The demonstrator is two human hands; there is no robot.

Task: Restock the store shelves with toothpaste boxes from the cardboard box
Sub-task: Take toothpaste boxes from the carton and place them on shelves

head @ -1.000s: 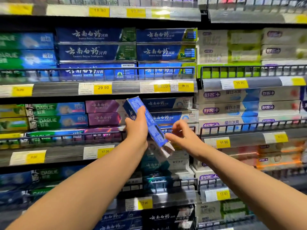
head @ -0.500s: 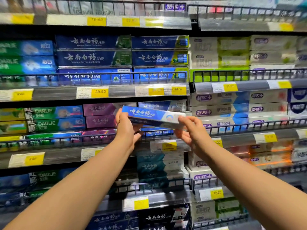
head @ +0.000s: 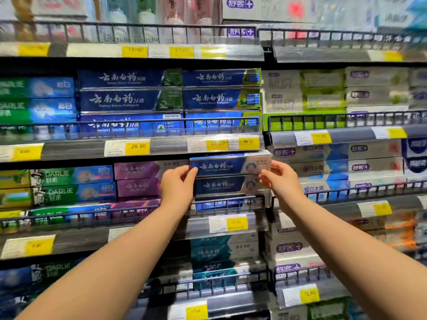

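The toothpaste box (head: 228,166) is long and slim, deep blue with white brush-style lettering along its front and a pale silver-grey right end bearing a small round emblem. It lies level on top of a matching blue box (head: 219,185) on the middle shelf (head: 196,224), just under the price strip of the shelf above, with purple boxes (head: 138,179) to its left. The left hand (head: 178,185) pinches its left end and the right hand (head: 282,179) grasps its right end.
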